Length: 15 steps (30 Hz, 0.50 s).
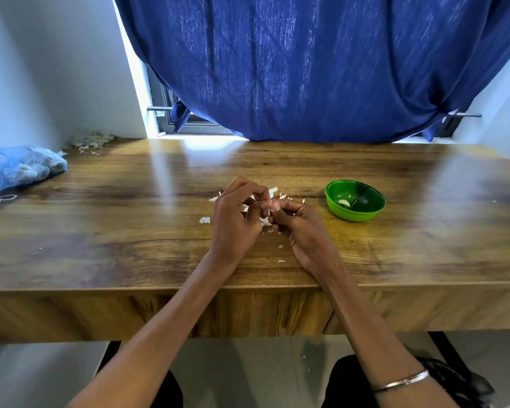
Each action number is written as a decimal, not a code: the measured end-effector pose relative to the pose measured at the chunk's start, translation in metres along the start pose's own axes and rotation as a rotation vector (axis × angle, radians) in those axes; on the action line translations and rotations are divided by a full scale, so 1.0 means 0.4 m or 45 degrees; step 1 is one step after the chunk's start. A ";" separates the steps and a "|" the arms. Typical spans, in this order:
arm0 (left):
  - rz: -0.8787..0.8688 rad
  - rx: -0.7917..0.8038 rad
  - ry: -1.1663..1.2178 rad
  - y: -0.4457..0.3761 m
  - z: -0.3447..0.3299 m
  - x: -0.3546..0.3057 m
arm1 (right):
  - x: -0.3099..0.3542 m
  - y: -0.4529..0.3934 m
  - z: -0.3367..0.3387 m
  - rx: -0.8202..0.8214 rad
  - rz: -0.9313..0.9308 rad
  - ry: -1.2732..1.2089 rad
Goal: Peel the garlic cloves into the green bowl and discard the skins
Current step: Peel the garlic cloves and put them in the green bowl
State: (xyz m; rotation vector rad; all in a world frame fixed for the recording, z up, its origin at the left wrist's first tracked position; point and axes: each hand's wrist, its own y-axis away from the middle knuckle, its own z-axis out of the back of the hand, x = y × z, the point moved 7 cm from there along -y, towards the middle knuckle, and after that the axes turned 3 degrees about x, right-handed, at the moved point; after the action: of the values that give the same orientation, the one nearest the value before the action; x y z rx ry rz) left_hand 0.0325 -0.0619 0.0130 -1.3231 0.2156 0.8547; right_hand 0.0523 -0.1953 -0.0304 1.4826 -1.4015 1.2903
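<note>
So both hands are working over the middle of the wooden table (130,201). The left hand (236,219) and right hand (301,228) are pressed together fingertip to fingertip, pinching a garlic clove (266,220) between them; only a bit of white shows under the fingers, so can't tell how much skin is left on it. Loose garlic skins (205,220) are scattered on the wood right around the hands, mostly at 12 and 9 o'clock from them, plus a few tiny flakes at 6 o'clock.

Green bowl (355,201) sits near the hands at about 2 o'clock, not touching them, with one peeled clove (344,203) lying inside it.

Far off at 10 o'clock there's a blue mesh bag (18,169) and, behind it in the corner, a pile of dry husks (92,140). A blue curtain (321,69) hangs at 12 o'clock. Thin metal bangle (401,381) on the right wrist.
</note>
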 end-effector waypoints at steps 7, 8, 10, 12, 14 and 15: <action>0.007 -0.002 -0.114 -0.005 -0.016 -0.002 | -0.001 0.000 0.001 -0.054 0.003 0.022; -0.002 0.000 -0.122 -0.005 -0.017 -0.005 | -0.003 -0.001 0.001 -0.053 0.002 0.028; -0.030 0.011 -0.162 -0.005 -0.023 -0.015 | -0.005 -0.003 0.001 -0.046 0.002 0.020; -0.031 0.038 -0.191 -0.005 -0.030 -0.017 | -0.007 -0.005 0.002 -0.033 -0.005 -0.014; -0.002 0.050 -0.163 -0.007 -0.030 -0.011 | -0.009 -0.006 0.004 -0.019 -0.013 -0.094; 0.018 0.044 -0.115 -0.008 -0.027 -0.006 | -0.008 -0.006 0.002 -0.014 -0.012 -0.134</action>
State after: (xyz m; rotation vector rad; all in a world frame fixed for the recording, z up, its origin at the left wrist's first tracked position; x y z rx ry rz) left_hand 0.0363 -0.0725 0.0137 -1.2494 0.1684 0.9166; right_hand 0.0553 -0.1949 -0.0335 1.5676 -1.4646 1.2119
